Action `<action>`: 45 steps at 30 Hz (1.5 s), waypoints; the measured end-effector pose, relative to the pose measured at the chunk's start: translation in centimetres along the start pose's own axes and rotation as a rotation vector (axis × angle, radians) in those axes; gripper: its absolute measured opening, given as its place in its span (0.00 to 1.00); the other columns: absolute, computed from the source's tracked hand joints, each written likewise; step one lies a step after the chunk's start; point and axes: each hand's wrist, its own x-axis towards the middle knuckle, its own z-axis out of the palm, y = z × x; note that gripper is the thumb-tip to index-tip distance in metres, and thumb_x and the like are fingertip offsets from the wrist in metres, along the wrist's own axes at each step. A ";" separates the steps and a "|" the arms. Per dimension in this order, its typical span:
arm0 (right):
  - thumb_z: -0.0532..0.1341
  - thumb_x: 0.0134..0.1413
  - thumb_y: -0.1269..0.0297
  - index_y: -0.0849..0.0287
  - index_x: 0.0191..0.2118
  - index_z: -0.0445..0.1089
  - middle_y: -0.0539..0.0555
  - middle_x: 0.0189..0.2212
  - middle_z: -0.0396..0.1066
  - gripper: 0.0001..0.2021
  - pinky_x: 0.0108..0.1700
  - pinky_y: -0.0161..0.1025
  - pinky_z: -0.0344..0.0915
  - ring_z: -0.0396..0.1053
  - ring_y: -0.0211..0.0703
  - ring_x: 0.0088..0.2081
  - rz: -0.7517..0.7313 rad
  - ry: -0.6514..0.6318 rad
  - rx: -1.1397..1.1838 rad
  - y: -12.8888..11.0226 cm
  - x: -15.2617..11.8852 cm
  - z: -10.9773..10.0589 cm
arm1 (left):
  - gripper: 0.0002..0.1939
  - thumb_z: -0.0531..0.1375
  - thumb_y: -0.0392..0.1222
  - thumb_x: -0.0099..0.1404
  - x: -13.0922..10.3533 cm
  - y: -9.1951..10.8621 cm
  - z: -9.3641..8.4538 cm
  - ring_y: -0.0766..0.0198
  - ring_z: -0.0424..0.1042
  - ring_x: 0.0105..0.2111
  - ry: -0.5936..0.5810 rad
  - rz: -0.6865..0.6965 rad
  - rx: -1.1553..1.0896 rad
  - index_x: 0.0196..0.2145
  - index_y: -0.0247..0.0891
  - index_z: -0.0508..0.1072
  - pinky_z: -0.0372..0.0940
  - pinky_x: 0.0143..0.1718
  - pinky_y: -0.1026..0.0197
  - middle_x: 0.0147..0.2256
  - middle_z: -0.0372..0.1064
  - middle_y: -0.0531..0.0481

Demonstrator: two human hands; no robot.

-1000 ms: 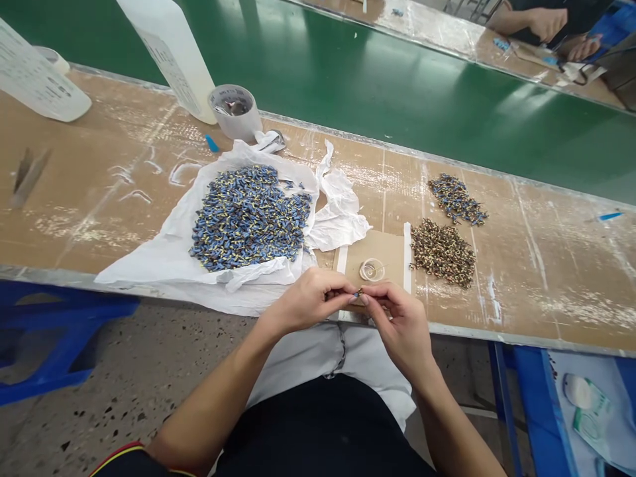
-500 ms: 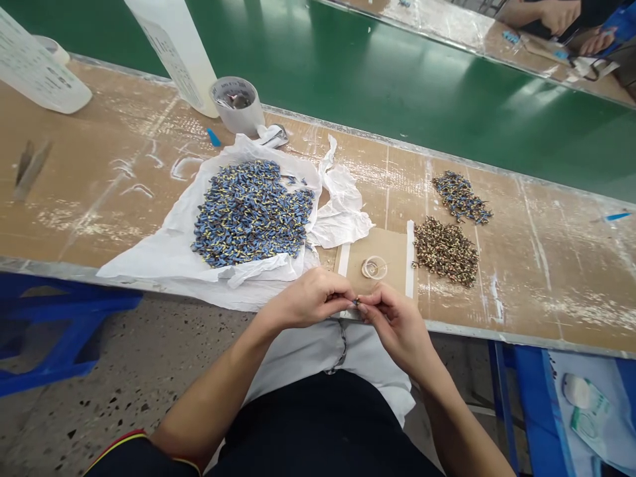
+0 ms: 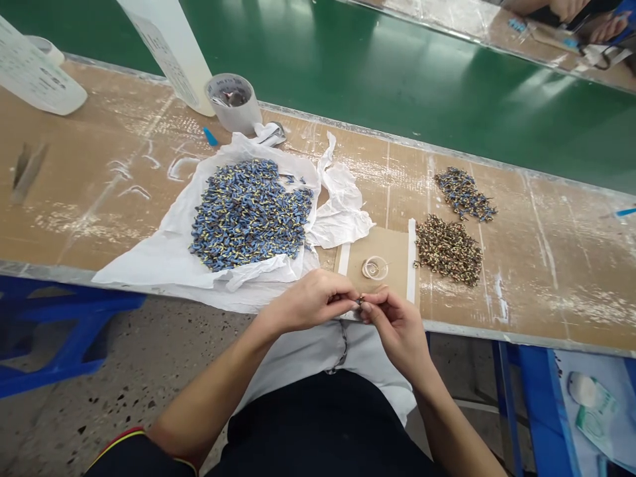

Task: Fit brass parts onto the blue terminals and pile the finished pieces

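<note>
A small piece [image 3: 360,302], too small for its form to be made out, is held at the near edge of the table between the fingertips of both hands. By the left hand [image 3: 313,299] it is pinched from one side, with thumb and forefinger drawn close together; by the right hand [image 3: 399,324] it is gripped from the other, the thumb and forefinger likewise brought nearly to a point. Just beyond the fingertips, a shallow clear cup [image 3: 374,267] is set on a cardboard sheet [image 3: 390,244], which is bordered on either side by a white strip [image 3: 412,255]. To the left, a large heap of blue and yellow pieces [image 3: 251,218] is spread on white paper [image 3: 144,258], beside which crumpled paper [image 3: 342,215] is laid. To the right, a heap of brown and cream pieces [image 3: 450,252] is seen, with a smaller blue and brown heap [image 3: 464,192] placed behind it. Behind the large heap, a roll of tape [image 3: 243,119], with small items contained in its ring, is stood near a white bottle [image 3: 173,59]. Across the green surface [image 3: 348,79], the hands of another person [image 3: 609,28] are partly shown at the upper right corner.
</note>
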 end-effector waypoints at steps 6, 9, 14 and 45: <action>0.64 0.61 0.64 0.56 0.38 0.72 0.49 0.31 0.70 0.03 0.35 0.34 0.71 0.71 0.36 0.31 0.017 0.096 0.096 -0.2 -0.3 0.1 | 0.08 0.59 0.37 0.69 0.1 0.0 0.1 0.66 0.72 0.31 -0.007 0.021 0.046 0.44 0.33 0.75 0.61 0.33 0.67 0.35 0.76 0.47; 0.64 0.61 0.64 0.56 0.38 0.72 0.49 0.32 0.70 0.03 0.35 0.35 0.72 0.72 0.36 0.31 0.012 0.112 0.120 -0.2 -0.3 0.1 | 0.10 0.55 0.38 0.72 0.1 -0.1 0.3 0.65 0.72 0.32 -0.011 0.081 0.116 0.43 0.34 0.75 0.61 0.35 0.65 0.34 0.74 0.47; 0.64 0.61 0.64 0.56 0.38 0.73 0.49 0.31 0.71 0.03 0.35 0.34 0.72 0.71 0.36 0.31 0.019 0.119 0.140 -0.1 -0.2 0.2 | 0.14 0.51 0.39 0.74 0.1 -0.4 0.6 0.65 0.68 0.30 -0.006 0.160 0.216 0.37 0.33 0.74 0.59 0.33 0.65 0.30 0.70 0.48; 0.64 0.61 0.63 0.57 0.36 0.70 0.47 0.27 0.67 0.05 0.32 0.34 0.66 0.67 0.34 0.28 0.077 0.064 0.156 -0.7 -0.3 0.5 | 0.14 0.53 0.40 0.74 -0.5 -0.5 1.1 0.67 0.69 0.26 0.166 0.221 0.317 0.33 0.35 0.74 0.60 0.29 0.65 0.27 0.71 0.50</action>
